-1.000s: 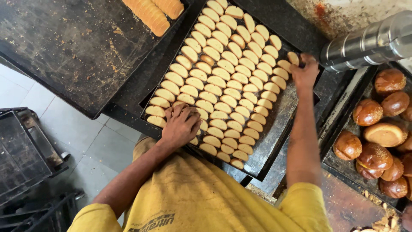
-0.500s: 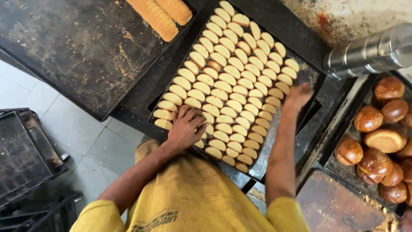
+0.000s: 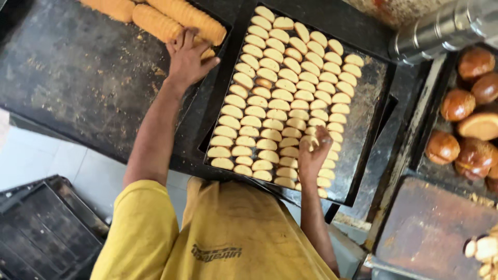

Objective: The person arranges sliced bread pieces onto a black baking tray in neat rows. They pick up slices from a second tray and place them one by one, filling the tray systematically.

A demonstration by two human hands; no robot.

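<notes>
Over a dark metal baking tray [image 3: 373, 98] of pale oblong rusks: left hand [image 3: 188, 58] now shifted onto stacked golden rusk rolls [image 3: 179, 18], fingers spread; right hand [image 3: 313, 155] loosely curled on the rows, holding nothing.

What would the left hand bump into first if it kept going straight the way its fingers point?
The left hand points up-frame, fingertips already touching the long stacked roll of golden ridged biscuits on the dark worn tabletop. It would likely push that roll first.

Pale oval rusk slices [image 3: 280, 98] laid flat in tight overlapping rows across a dark, worn baking tray [image 3: 363, 135], its right strip bare. Golden stacked rusk rolls [image 3: 176, 18] lying on their sides, close-packed, on the dark table [image 3: 72, 78] at upper left.
</notes>
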